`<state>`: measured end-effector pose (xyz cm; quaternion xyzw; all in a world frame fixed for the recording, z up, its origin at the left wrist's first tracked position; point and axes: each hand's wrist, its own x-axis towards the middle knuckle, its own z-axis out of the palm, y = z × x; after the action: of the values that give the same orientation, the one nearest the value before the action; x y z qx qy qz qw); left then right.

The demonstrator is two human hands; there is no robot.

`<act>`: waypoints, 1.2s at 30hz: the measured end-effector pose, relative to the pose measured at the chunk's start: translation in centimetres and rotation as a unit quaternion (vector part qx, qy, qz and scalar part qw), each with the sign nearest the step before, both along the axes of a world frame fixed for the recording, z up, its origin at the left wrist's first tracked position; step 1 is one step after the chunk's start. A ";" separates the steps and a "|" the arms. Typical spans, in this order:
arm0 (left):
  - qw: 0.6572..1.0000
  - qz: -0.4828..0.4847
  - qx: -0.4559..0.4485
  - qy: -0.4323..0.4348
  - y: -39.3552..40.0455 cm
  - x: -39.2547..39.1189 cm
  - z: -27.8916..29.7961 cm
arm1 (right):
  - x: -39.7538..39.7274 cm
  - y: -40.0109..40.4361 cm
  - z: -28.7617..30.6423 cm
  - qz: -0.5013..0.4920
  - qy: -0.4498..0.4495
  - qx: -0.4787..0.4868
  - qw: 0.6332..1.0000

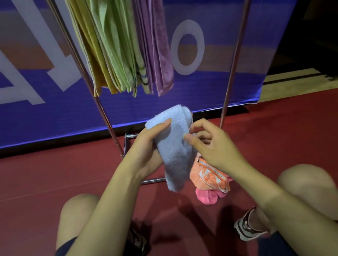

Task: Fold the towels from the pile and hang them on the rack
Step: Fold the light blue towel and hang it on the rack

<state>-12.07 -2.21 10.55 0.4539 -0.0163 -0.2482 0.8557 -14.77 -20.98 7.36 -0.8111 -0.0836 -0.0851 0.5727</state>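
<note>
I see light blue towel [176, 147] folded into thick narrow strip, fluffy terry, held upright-tilted in front of rack [90, 77], lower end dangling free; pile on floor just below it: orange patterned towel [209, 178] crumpled on top, pink towel [208, 198] bunched beneath, partly hidden; rack of thin metal poles, slanted; hung on it side by side, folded, touching: yellow towel [88, 53], green towels [115, 40], purple towels [156, 43], hems level.
</note>
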 end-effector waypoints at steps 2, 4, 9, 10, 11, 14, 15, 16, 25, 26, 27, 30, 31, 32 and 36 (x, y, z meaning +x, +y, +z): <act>1.000 -0.008 0.005 -0.010 0.3 0.2 0.4 | 0.4 0.1 0.2 0.002 -0.006 -0.019 1.000; 1.000 -0.009 0.007 -0.021 0.6 0.4 0.9 | 0.9 0.3 0.8 0.030 -0.023 -0.023 0.999; 0.998 -0.020 -0.053 -0.030 1.1 0.6 2.1 | 1.9 -0.1 3.7 0.073 -0.025 0.002 0.997; 0.997 -0.027 -0.062 -0.036 1.1 0.5 2.3 | 2.0 -0.3 4.1 0.073 -0.023 -0.006 0.997; 0.996 -0.033 -0.068 -0.042 1.0 0.4 2.4 | 2.1 -0.3 4.6 0.071 -0.025 -0.018 0.997; 0.994 -0.043 -0.079 -0.057 0.6 0.1 2.5 | 2.1 -0.2 5.0 0.056 -0.023 -0.027 0.998; 0.994 -0.045 -0.080 -0.060 0.5 0.0 2.4 | 2.1 -0.2 5.0 0.050 -0.017 -0.020 0.998; 0.994 -0.048 -0.079 -0.063 0.4 0.0 2.3 | 2.1 -0.2 4.9 0.042 -0.009 -0.016 0.999; 0.996 -0.047 -0.048 -0.057 0.2 -0.3 1.9 | 2.2 0.2 5.1 0.010 0.001 -0.081 0.997; 0.997 -0.040 -0.050 -0.045 0.3 -0.4 2.0 | 2.2 0.2 5.3 0.016 0.007 -0.074 0.997; 0.998 -0.030 -0.052 -0.031 0.3 -0.4 2.0 | 2.2 0.4 5.5 0.025 0.027 -0.042 0.998; 0.999 0.014 -0.026 -0.013 0.7 -0.1 1.7 | 2.7 0.5 6.2 0.038 0.097 0.055 0.993; 0.999 0.028 -0.010 -0.012 0.8 0.0 1.6 | 2.9 0.4 6.3 0.030 0.099 0.045 0.994; 0.999 0.034 0.000 -0.012 0.9 0.1 1.5 | 3.2 0.4 6.2 0.019 0.095 0.028 0.995; 0.999 0.026 0.016 -0.025 1.2 -0.1 1.5 | 3.1 0.5 5.7 0.046 0.110 -0.005 0.993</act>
<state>-12.18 -1.02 12.01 0.4738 -0.0219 -0.2151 0.8537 -11.71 -20.44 13.05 -0.8137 -0.0582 0.0316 0.5775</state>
